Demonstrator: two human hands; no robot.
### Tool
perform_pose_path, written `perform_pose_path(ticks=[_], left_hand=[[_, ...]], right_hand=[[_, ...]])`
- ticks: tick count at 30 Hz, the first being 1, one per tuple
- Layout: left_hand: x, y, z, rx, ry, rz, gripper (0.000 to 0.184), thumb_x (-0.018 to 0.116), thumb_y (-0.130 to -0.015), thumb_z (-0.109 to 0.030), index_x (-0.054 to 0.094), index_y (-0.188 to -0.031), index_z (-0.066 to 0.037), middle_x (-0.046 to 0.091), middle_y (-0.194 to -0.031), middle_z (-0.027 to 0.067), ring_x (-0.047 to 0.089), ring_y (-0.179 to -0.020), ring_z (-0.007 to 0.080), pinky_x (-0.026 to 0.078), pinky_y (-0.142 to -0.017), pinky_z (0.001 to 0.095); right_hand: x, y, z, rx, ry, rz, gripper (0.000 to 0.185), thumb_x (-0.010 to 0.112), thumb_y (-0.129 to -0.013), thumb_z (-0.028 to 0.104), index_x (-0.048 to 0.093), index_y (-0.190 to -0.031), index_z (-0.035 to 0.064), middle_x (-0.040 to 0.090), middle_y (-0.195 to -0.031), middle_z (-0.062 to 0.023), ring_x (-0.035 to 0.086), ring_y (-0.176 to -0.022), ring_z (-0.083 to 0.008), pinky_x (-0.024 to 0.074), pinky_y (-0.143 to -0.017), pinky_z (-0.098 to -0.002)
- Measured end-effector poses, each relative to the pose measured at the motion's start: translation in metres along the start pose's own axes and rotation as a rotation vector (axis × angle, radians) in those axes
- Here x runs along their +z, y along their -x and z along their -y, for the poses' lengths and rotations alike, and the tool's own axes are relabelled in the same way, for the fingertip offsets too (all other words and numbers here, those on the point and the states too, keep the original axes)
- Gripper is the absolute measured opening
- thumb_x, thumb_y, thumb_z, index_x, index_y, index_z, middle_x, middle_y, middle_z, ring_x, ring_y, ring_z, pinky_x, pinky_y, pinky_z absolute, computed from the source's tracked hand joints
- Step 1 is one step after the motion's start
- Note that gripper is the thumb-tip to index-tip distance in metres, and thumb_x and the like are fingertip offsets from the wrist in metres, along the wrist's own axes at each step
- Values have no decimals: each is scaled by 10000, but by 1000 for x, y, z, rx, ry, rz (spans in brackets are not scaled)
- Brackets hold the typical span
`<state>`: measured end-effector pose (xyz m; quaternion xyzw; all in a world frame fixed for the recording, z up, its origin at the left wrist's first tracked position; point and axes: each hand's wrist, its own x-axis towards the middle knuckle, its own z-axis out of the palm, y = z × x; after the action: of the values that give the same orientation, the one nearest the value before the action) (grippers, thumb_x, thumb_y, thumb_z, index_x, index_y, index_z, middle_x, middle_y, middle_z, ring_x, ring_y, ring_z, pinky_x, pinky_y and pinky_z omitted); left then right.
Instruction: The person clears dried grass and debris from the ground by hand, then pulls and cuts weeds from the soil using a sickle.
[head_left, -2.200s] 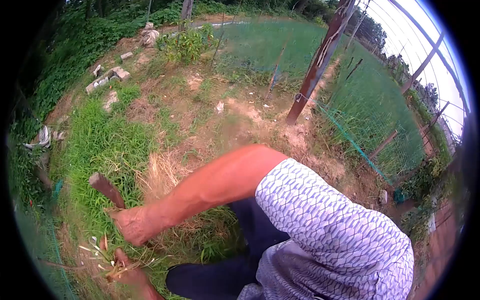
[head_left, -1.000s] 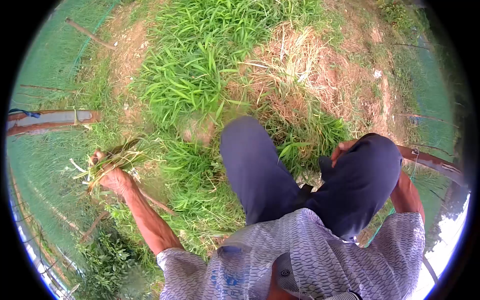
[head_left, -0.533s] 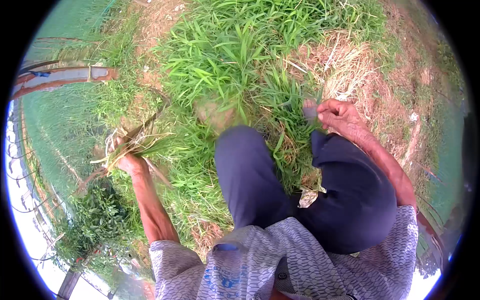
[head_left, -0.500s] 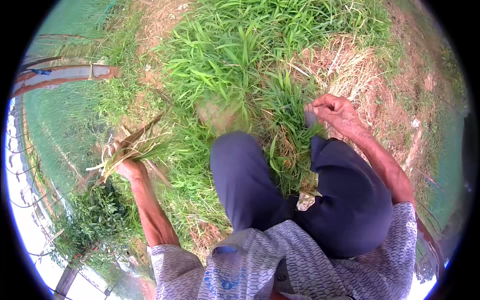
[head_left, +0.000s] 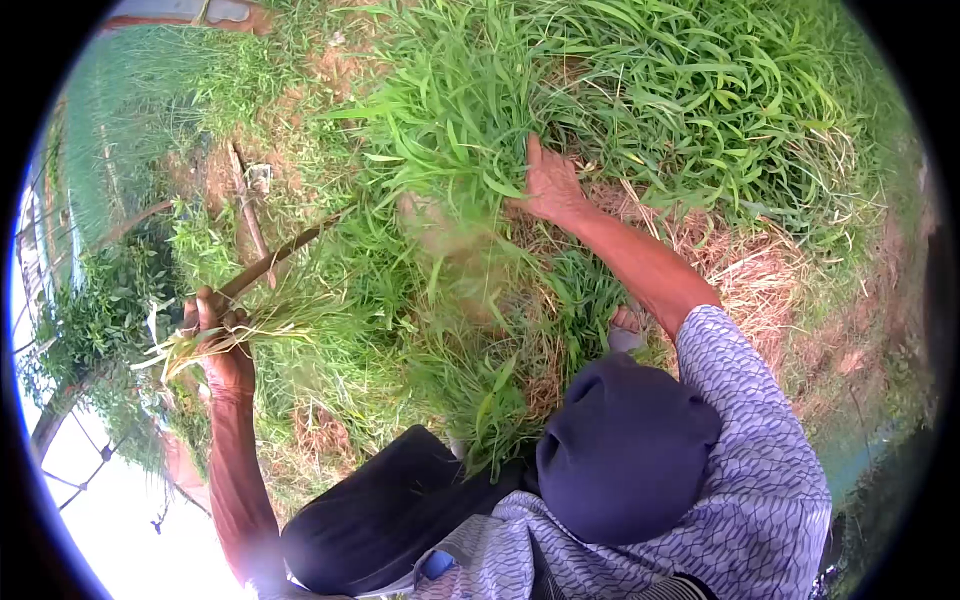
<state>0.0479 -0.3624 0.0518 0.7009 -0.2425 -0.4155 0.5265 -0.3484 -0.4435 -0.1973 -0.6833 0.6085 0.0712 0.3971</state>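
On the left, my left hand (head_left: 222, 345) is closed round a bunch of pulled grass (head_left: 265, 325) with pale stems, together with a long, dark, stick-like tool (head_left: 275, 258) that points up and right into the grass. My right hand (head_left: 553, 183) reaches into tall green grass (head_left: 470, 130) at the upper middle. Its index finger is stretched out and the other fingers are partly hidden by blades. Nothing is plainly held in it.
Dry straw (head_left: 745, 270) lies right of my right forearm. A brown stick (head_left: 248, 215) rests on the ground at the left, near green netting (head_left: 130, 110). My knees (head_left: 630, 450) are bent below, with a foot (head_left: 625, 325) beside the grass. A leafy shrub (head_left: 110, 300) stands far left.
My right hand has moved from beside my knee up and left into the tall grass, its fingers extending. My left hand still holds the bunch. The view has shifted and my knees have spread.
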Motion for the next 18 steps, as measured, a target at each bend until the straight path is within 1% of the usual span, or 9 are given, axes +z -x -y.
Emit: perform_pose_path(ticks=[1,4,5,8,10,11,14,16,18], left_hand=[[-6,-2,6,20,34,-65,153,602,-920,-228,553,-1004,-110,537,-784,-24,467,-595,55,442,-557,217],[-17,4,18,24,71,44,119,577,-933,-188,563,-1019,-107,634,-943,0,491,-607,63,460,-598,211],[-16,12,19,9,70,25,119,577,-933,-188,563,-1019,-107,634,-943,0,491,-607,63,460,-598,211],[7,21,18,43,92,-18,112,576,-934,-185,567,-1009,-102,630,-921,-4,481,-592,55,457,-593,208],[3,20,26,69,103,-78,103,574,-935,-181,567,-998,-101,620,-888,-5,476,-584,48,456,-587,203],[2,20,27,83,108,-32,99,572,-936,-177,564,-998,-102,609,-857,-7,477,-584,46,458,-581,202],[16,23,17,62,64,-61,86,564,-940,-180,560,-984,-106,614,-919,4,504,-639,49,474,-627,210],[28,23,11,46,44,-77,102,586,-930,-200,539,-906,-112,582,-882,-23,485,-633,54,459,-606,209],[30,18,12,63,34,53,92,590,-926,-184,550,-975,-118,612,-937,2,545,-705,69,486,-662,234]], right_hand=[[9,-8,-6,-20,-84,-140,928,725,-691,244,210,-1369,-125,573,-1066,-263,566,-996,-355,455,-894,-457],[17,-30,-16,97,-217,45,686,659,-686,88,391,-1280,-126,620,-866,-230,623,-796,-294,526,-682,-370],[38,-35,-26,12,-224,-171,470,591,-687,-6,542,-1148,-86,629,-750,-149,612,-638,-240,519,-554,-318],[35,-28,-31,125,-608,-92,422,572,-695,-38,577,-1117,-39,641,-782,-98,609,-651,-202,535,-589,-333],[50,-30,-63,1,-537,33,447,585,-720,-31,576,-1166,2,649,-840,-76,611,-711,-167,545,-646,-316],[85,-40,-88,-104,-1036,-67,425,616,-738,3,582,-1162,7,649,-867,-84,615,-748,-172,540,-677,-316],[16,6,-42,-41,-708,-72,392,686,-801,191,597,-1146,27,640,-978,-111,616,-881,-217,520,-788,-338],[18,-25,-49,-57,-619,283,413,682,-819,305,608,-1134,47,631,-988,-135,605,-920,-256,507,-829,-375],[-17,-16,-18,-30,-462,357,430,668,-827,352,617,-1112,34,627,-957,-148,602,-891,-255,496,-833,-390]])
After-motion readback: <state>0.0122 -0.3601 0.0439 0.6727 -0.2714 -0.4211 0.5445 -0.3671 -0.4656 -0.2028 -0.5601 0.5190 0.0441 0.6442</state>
